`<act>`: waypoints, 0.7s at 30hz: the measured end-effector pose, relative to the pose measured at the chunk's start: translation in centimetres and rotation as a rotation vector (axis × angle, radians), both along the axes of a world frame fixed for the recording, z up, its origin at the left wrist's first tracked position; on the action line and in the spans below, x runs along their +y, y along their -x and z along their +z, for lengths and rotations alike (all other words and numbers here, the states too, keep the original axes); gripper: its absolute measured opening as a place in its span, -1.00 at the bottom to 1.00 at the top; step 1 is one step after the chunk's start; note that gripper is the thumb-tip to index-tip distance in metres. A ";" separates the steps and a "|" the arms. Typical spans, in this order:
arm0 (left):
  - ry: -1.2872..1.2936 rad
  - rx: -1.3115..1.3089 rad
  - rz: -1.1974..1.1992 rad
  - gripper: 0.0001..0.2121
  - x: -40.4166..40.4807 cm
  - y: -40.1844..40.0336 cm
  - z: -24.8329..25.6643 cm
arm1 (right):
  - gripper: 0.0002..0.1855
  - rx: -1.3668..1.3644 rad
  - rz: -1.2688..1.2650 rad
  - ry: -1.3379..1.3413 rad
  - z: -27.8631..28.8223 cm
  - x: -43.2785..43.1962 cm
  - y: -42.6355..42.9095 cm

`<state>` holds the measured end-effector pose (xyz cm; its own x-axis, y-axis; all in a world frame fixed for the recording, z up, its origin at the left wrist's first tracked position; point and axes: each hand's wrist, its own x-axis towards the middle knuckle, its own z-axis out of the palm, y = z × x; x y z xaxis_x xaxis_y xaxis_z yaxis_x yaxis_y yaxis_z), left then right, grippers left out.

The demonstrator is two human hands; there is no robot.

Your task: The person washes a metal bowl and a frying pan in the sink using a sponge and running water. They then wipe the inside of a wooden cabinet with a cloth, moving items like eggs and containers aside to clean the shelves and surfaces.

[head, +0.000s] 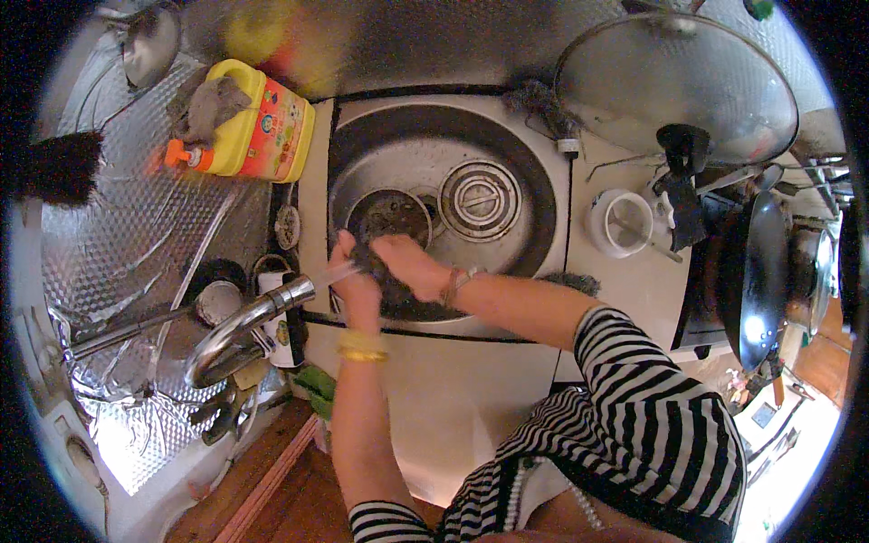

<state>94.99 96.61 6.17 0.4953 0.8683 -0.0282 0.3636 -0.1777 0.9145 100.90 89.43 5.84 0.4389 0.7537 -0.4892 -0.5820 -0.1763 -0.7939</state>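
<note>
Both my hands are over the near left part of an oval metal sink (414, 153). My left hand (358, 285), with a yellow bangle at the wrist, is curled under the water stream (333, 273) from a chrome faucet (295, 292). Close beside it, my right hand (411, 265) is bent down with its fingers curled. A dark, wet thing (366, 258) shows between the hands, too blurred to name, and both hands close on it. Just beyond them sits a round dark bowl or pan (390, 214) in the sink. A ringed metal drain strainer (478, 201) lies to its right.
A yellow jug with an orange pump (278, 132) stands left of the sink. A white cup (619, 224) holds a utensil on the right counter, below a large glass lid (679, 88). A wok (753, 285) is farther right. A fuzzy grey scrubber (535, 102) lies behind the sink.
</note>
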 end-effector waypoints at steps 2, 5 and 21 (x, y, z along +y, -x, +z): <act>-0.304 0.217 -0.042 -0.68 -2.9 -0.3 0.3 | -0.72 0.086 -0.270 -0.072 -1.8 0.8 -1.0; -0.440 0.184 -0.260 -0.67 -4.0 -2.2 0.9 | -0.69 0.166 -0.068 -0.148 -6.3 2.1 -3.7; -0.192 0.280 -0.030 -0.63 2.9 4.2 -3.6 | -0.86 0.123 0.143 -0.249 0.0 0.1 -3.4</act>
<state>90.83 99.55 2.56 0.5169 0.8561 -0.0040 0.5881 -0.3517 0.7284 104.28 89.49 5.82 0.2686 0.9067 -0.3251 -0.6600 -0.0726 -0.7478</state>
